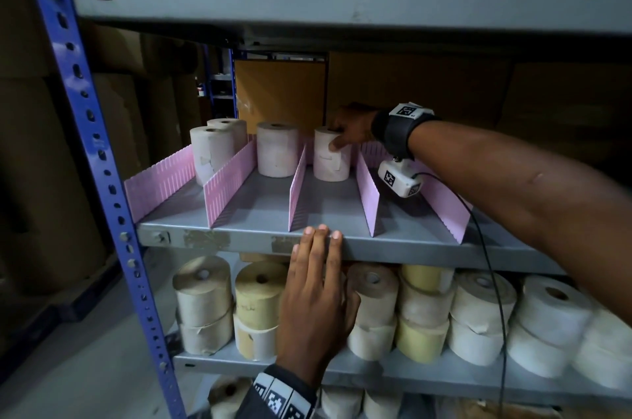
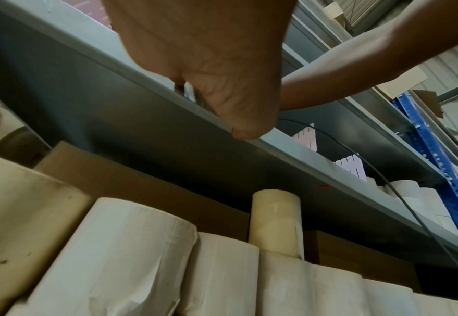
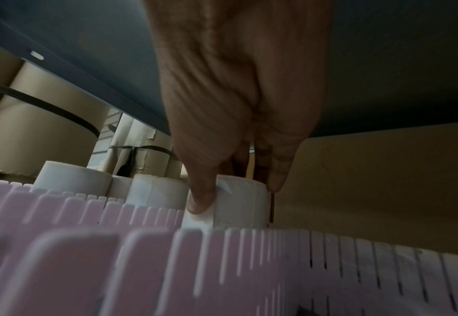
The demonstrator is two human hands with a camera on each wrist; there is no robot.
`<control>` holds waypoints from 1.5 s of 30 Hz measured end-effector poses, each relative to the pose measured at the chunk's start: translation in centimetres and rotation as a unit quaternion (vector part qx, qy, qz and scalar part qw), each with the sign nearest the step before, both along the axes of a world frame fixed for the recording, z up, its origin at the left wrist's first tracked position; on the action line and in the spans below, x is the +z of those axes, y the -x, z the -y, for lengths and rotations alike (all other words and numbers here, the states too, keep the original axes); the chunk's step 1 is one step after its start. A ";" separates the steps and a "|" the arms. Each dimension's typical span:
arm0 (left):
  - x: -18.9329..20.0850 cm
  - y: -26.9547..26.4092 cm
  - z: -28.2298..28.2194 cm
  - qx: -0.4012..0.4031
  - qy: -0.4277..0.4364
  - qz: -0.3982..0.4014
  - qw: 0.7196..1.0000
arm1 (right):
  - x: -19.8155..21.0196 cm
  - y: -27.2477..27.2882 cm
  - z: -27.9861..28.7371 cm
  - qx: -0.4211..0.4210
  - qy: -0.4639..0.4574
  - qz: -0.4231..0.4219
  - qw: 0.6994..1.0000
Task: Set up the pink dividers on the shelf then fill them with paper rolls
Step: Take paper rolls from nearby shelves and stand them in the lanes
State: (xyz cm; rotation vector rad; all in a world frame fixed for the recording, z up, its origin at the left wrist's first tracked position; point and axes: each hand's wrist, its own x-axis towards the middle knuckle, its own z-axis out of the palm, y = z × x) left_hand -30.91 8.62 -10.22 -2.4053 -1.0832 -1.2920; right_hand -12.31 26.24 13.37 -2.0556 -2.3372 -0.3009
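Several pink slotted dividers (image 1: 367, 193) stand upright in rows on the grey middle shelf (image 1: 260, 203). My right hand (image 1: 352, 131) grips a white paper roll (image 1: 330, 162) upright at the back of the third lane, thumb on its front; the right wrist view shows the roll (image 3: 238, 203) between thumb and fingers behind a divider (image 3: 222, 267). Two rolls (image 1: 213, 148) stand in the first lane and one roll (image 1: 277, 150) in the second. My left hand (image 1: 318, 285) lies flat, its straight fingers resting on the shelf's front edge (image 2: 290, 154).
The shelf below (image 1: 444, 374) is packed with stacked white and yellowish rolls (image 1: 424, 309). A blue upright post (image 1: 99, 158) stands at left, and another grey shelf (image 1: 342, 4) hangs close overhead. Brown cardboard (image 1: 427, 87) backs the middle shelf. A black cable (image 1: 492, 275) hangs from my right wrist.
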 end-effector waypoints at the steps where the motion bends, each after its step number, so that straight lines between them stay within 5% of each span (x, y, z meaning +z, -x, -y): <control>1: -0.1 -0.1 0.0 0.001 -0.002 0.000 1.000 | 0.0 -0.1 -0.1 0.001 0.000 -0.001 1.000; 14: 0.7 0.1 0.5 0.007 0.032 -0.022 0.999 | -0.1 -0.9 -1.8 -0.004 0.002 -0.044 0.999; 25: 3.0 1.6 2.2 0.020 0.090 -0.119 0.989 | 0.6 0.7 0.8 -0.032 -0.032 0.017 0.999; 33: 4.6 4.4 2.0 -0.028 0.156 -0.212 0.964 | 3.2 3.1 11.6 -0.062 -0.037 0.010 0.997; 40: 4.6 7.3 8.6 -0.135 0.173 -0.044 0.975 | 2.3 5.1 26.2 -0.030 -0.098 0.011 0.995; 45: 5.0 7.4 14.0 -0.189 0.176 0.024 0.966 | -0.8 5.1 36.7 -0.085 -0.071 0.041 0.993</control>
